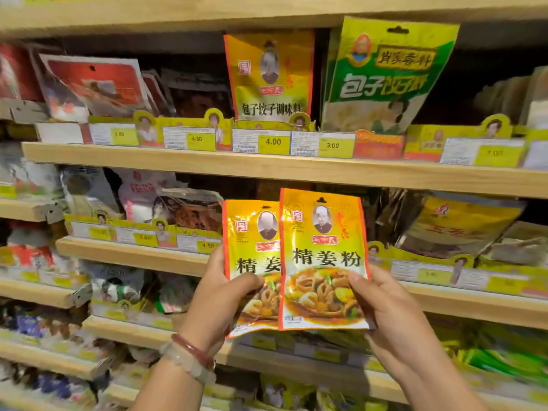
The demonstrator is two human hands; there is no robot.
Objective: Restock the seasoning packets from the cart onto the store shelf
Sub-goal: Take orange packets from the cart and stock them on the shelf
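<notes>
Nearest the lens was the left wrist, ringed by a dark red bangle (194, 348) and a pale beaded bracelet (186, 364); above it the left hand (221, 295) pinched a glossy yellow-and-orange seasoning packet (252, 262) at its lower left, thumb lying across the front and fingers hidden behind; the right hand (385, 315) gripped a second, matching yellow-and-orange packet (323, 259) at its lower right corner, thumb on the printed dish picture. Both packets stood upright side by side in front of the shelving, the right one overlapping the left one's edge — each with a portrait near the top and a plate of food at the bottom; they were held in the air, not yet resting on any board. Behind them ran the pale wooden store shelf (267, 164), with several boards stepping down to the left; yellow price tags (272, 142) lined its front edge, marked 4.00, 3.00 and 4.50. On the board above stood a similar orange-yellow packet with a portrait (269, 75), upright; just beside it to the right leaned a larger green-and-yellow pouch (382, 78), tilted slightly. Red-and-white packets (95, 84) lay slanted to the left — their print too blurred to read; a gold foil bag (456, 223) leaned at the right of the middle board.
</notes>
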